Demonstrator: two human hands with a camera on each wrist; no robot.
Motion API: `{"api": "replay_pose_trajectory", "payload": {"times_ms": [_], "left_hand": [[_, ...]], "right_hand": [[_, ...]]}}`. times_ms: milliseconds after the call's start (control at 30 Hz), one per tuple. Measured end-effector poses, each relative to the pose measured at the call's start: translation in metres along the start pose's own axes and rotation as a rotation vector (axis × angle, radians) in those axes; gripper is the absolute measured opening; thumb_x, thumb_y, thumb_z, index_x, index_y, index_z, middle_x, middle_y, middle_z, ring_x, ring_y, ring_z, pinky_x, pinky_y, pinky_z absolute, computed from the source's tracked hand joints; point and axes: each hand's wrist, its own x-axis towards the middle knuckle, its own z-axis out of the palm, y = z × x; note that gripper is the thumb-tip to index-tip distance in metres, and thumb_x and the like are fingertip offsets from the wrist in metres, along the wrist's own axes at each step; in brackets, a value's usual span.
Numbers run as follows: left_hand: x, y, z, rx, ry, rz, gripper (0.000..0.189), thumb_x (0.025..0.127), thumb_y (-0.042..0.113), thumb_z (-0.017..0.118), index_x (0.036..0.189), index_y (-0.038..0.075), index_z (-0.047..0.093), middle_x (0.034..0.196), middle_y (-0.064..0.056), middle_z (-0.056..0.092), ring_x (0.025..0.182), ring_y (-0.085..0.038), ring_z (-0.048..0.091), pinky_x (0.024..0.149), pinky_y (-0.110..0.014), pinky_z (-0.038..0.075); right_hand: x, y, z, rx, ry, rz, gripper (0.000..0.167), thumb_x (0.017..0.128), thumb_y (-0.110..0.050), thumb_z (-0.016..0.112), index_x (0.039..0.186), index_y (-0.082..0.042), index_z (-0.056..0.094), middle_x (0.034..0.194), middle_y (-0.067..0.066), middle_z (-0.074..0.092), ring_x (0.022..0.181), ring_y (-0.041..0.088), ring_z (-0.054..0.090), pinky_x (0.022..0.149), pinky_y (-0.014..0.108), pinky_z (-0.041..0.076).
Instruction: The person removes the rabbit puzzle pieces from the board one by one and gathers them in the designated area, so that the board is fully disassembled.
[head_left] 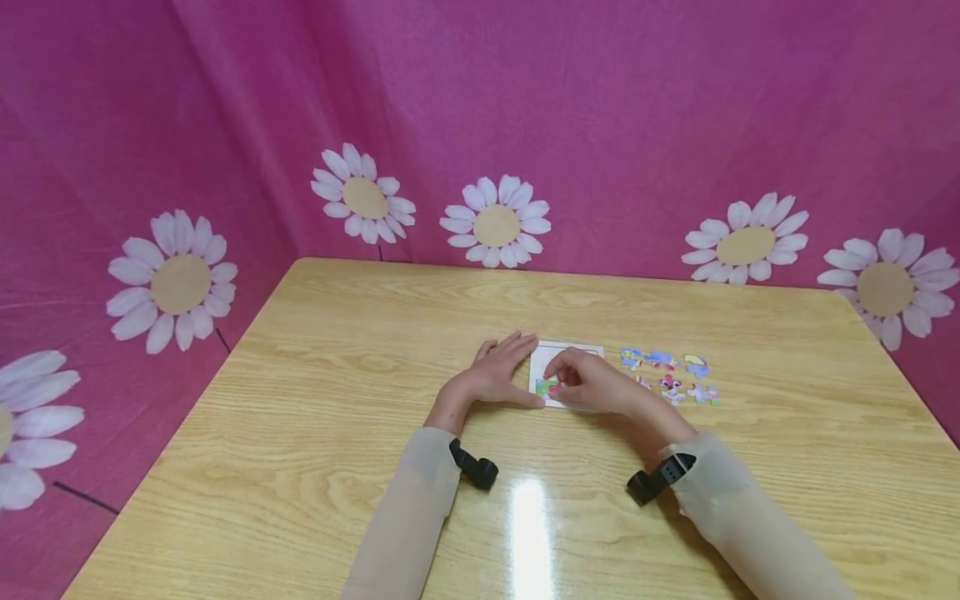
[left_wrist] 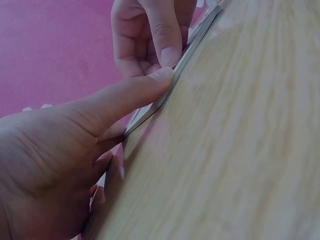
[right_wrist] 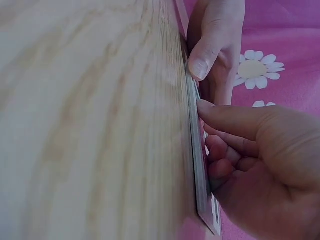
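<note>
Bracing the left side of a white-framed puzzle board (head_left: 572, 344), the left hand (head_left: 497, 375) is resting with its fingers extended along the board's edge and its thumb meeting the near edge; this grip-like span is probably keeping the thin board from sliding on the wooden table (head_left: 337, 367). The right hand (head_left: 600, 385) is arching over the board, its fingers bent inward and its thumb reaching down to the near edge. Whether a piece is being pinched there cannot be told, since the fingers are hiding their own tips. The bend is presumably serving fine, local pressure. Both thumbs are lying close together, as each wrist view is showing.

The board is lying flat between the hands, just beside the left palm and directly beneath the right fingers. A green-and-pink patch (head_left: 543, 387) is filling its near left corner, partly under the right hand. To the right, loose pieces are lying in a far row (head_left: 662, 360) and a near row (head_left: 671, 388), seemingly spaced for easy picking; the right hand is partly covering one near-row piece.
</note>
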Motion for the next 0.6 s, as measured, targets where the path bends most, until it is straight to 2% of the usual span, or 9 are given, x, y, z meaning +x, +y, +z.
{"api": "replay_pose_trajectory", "payload": {"times_ms": [233,600], "left_hand": [[0.0,-0.002,0.002,-0.008,0.006,-0.001,0.1,0.082,0.049,0.075,0.158,0.016,0.018,0.167,0.002,0.014,0.156,-0.017,0.002,0.127,-0.044,0.002],[0.0,-0.002,0.001,-0.007,0.015,0.012,0.101,0.081,0.048,0.075,0.158,0.016,0.019,0.166,0.001,0.015,0.156,-0.017,0.003,0.126,-0.044,0.004]], "right_hand": [[0.0,-0.003,0.0,0.034,-0.024,0.048,0.021,0.088,-0.004,0.069,0.106,0.0,0.06,0.085,0.008,0.054,0.072,0.01,0.045,0.064,0.019,0.041],[-0.003,-0.012,0.005,0.03,0.07,0.039,0.023,0.084,0.0,0.071,0.103,-0.001,0.058,0.084,0.008,0.061,0.074,0.01,0.053,0.065,0.018,0.047]]}}
